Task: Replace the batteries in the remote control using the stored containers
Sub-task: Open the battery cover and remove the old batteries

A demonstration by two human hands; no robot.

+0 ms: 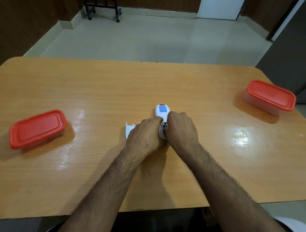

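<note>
Glossy wood-grain table point(97, 88), smooth plastic remote point(162, 112), plastic red-lidded containers point(38, 128)

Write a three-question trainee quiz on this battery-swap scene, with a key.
1. True or false: the battery cover is off the remote control.
2. How many red-lidded containers are on the table, and are they open or closed?
3. Which holds the remote? A) left hand only B) right hand only C) both hands

Key
1. True; it lies on the table beside the left hand.
2. Two, both closed: left container, right container.
3. C; the right hand has a grip too.
</note>
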